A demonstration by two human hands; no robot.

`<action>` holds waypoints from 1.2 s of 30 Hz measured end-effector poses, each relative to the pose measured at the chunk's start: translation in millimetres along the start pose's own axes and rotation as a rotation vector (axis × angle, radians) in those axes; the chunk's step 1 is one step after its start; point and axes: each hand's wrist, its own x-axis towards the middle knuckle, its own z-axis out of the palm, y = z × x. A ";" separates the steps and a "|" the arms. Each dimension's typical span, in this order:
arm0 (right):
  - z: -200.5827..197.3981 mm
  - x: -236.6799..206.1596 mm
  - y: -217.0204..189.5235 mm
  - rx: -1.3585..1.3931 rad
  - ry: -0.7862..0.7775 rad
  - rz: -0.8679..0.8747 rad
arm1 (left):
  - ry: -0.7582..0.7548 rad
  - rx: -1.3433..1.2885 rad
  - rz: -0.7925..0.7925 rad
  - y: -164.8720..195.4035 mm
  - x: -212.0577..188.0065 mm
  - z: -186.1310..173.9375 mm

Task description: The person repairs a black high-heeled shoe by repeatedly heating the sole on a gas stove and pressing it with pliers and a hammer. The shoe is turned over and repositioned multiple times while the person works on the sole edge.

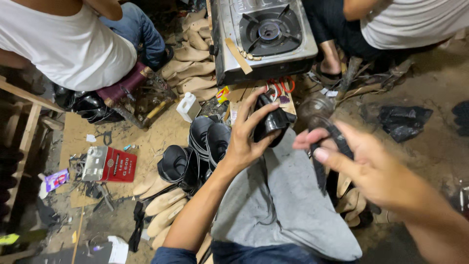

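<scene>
My left hand [246, 134] grips a black shoe upper [273, 122], held up over the grey cloth [278, 195] that covers my lap. My right hand [361, 159] is blurred and pinches a dark strap [337, 139] that hangs down beside the shoe upper. The two hands are a short gap apart, just in front of a single-burner gas stove [266, 34] on the floor.
Several black shoe uppers [195, 151] and tan wooden shoe lasts [163, 208] lie on the floor at left. A red metal can [110, 165], a white bottle [188, 106] and scissors with red handles [281, 85] lie nearby. Two other people sit at the top left and top right.
</scene>
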 end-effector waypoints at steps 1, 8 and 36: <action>3.0 0.3 3.7 -0.047 -0.025 0.041 | 0.024 0.017 -0.002 -0.7 1.5 -0.2; 31.4 20.8 37.9 0.031 -0.115 0.162 | 0.007 0.013 0.020 -0.7 -3.2 -1.9; 59.4 63.3 68.6 -0.430 0.195 -0.416 | 0.053 -0.135 -0.022 -31.9 -3.1 3.0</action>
